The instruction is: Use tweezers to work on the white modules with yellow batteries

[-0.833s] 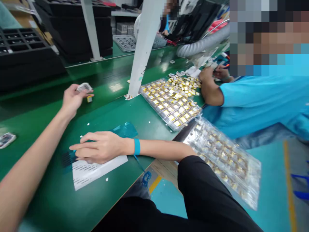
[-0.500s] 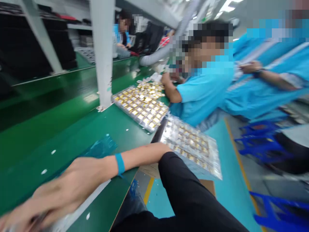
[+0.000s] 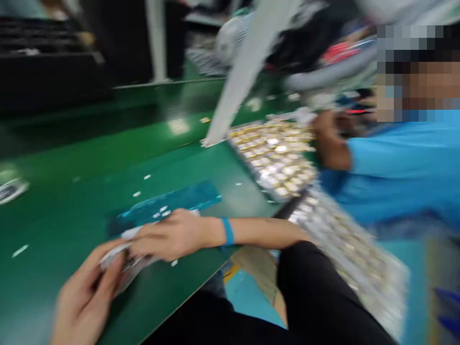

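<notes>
Single head view, close, looking forward-down across green table (image 3: 89, 158); frame motion-blurred.

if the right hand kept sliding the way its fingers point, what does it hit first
Probably the left hand: the right hand points left and down at the small pale packet both seem to grip. Blur hides the exact contact.

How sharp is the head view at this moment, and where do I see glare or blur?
The head view is motion-blurred throughout: the left hand and right hand smear over a small pale item that cannot be identified; the tray of gold parts loses detail; soft glare patches lie on the green table; the neighbour's blue sleeve is soft too.
</notes>
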Motion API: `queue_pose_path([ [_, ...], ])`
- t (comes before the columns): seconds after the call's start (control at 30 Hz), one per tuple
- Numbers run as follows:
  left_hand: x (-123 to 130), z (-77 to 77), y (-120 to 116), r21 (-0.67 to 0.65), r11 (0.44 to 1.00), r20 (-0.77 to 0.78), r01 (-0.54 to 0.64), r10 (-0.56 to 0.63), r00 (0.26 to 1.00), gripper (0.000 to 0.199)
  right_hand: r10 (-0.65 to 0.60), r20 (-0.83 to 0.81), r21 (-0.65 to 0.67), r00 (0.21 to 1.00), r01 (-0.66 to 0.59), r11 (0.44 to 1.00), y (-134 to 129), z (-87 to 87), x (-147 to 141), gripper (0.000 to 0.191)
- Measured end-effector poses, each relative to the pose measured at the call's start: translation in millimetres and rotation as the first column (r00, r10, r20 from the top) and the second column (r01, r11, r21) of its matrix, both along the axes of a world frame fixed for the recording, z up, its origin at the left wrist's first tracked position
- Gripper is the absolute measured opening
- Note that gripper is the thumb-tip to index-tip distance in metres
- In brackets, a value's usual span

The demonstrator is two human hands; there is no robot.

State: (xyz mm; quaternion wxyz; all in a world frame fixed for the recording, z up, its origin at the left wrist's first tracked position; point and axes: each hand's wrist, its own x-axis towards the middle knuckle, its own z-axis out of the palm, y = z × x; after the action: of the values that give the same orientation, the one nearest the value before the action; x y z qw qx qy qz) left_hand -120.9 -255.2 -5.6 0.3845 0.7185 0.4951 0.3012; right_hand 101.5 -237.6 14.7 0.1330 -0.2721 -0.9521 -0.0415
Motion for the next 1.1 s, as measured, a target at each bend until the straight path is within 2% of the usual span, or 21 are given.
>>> queue_pose_path([
  [0.1, -9, 2.4, -21, -0.184, 0.975, 0.149, -0.121, 0.15, 0.977, 0.025, 0.012, -0.308, -0.023, 0.951, -0.02, 1.0, 7, -21.8, -6, 0.027],
  [0.17, -9, -1.1, -22, -0.15, 0.982, 0.194, -0.118, 0.146, 0.97, 0.025, 0.066, -0.385, 0.011, 0.921, -0.067, 0.998, 10, -27.0, -8, 0.024],
  [0.27, -8, -5.8, -23, -0.137, 0.987, 0.213, -0.08, 0.108, 0.971, 0.025, 0.054, -0.401, -0.015, 0.914, -0.065, 0.998, 10, -24.7, -7, 0.022],
  [0.37, -5, -5.5, -27, -0.129, 0.987, 0.21, -0.091, 0.117, 0.971, 0.024, 0.038, -0.399, -0.015, 0.916, -0.048, 0.999, 9, -21.2, -7, 0.024],
  [0.47, -3, -4.0, -29, -0.076, 0.991, 0.189, -0.112, 0.124, 0.974, 0.021, 0.089, -0.311, 0.041, 0.946, -0.08, 0.996, 9, -21.4, -5, 0.022],
  [0.53, -3, -3.1, -29, -0.039, 0.992, 0.175, -0.118, 0.123, 0.977, 0.019, 0.113, -0.234, 0.043, 0.966, -0.105, 0.993, 9, -21.8, -3, 0.025],
  [0.6, -3, -1.8, -28, -0.029, 0.991, 0.173, -0.128, 0.131, 0.976, 0.018, 0.112, -0.223, 0.032, 0.968, -0.108, 0.994, 9, -21.6, -3, 0.025],
  [0.77, -5, 3.9, -22, -0.06, 0.989, 0.212, -0.135, 0.145, 0.967, 0.011, 0.025, -0.403, -0.052, 0.915, -0.051, 0.997, 9, -20.3, -6, 0.027],
  [0.83, -5, 7.1, -19, -0.08, 0.992, 0.235, -0.1, 0.116, 0.965, 0.009, 0.012, -0.392, -0.061, 0.92, -0.038, 0.997, 6, -20.5, -8, 0.029],
  [0.93, -5, 12.1, -15, -0.18, 0.984, 0.325, -0.003, 0.062, 0.944, 0.012, 0.006, -0.435, -0.039, 0.9, -0.025, 0.999, 1, -22.1, -10, 0.026],
  [1.03, -5, 16.0, -13, -0.272, 0.961, 0.405, 0.058, 0.059, 0.912, 0.017, 0.04, -0.48, 0.006, 0.876, -0.043, 0.999, -1, -23.5, -9, 0.018],
  [1.1, -5, 17.2, -12, -0.307, 0.949, 0.432, 0.076, 0.068, 0.899, 0.02, 0.102, -0.44, 0.056, 0.892, -0.086, 0.995, 0, -23.2, -7, 0.02],
])
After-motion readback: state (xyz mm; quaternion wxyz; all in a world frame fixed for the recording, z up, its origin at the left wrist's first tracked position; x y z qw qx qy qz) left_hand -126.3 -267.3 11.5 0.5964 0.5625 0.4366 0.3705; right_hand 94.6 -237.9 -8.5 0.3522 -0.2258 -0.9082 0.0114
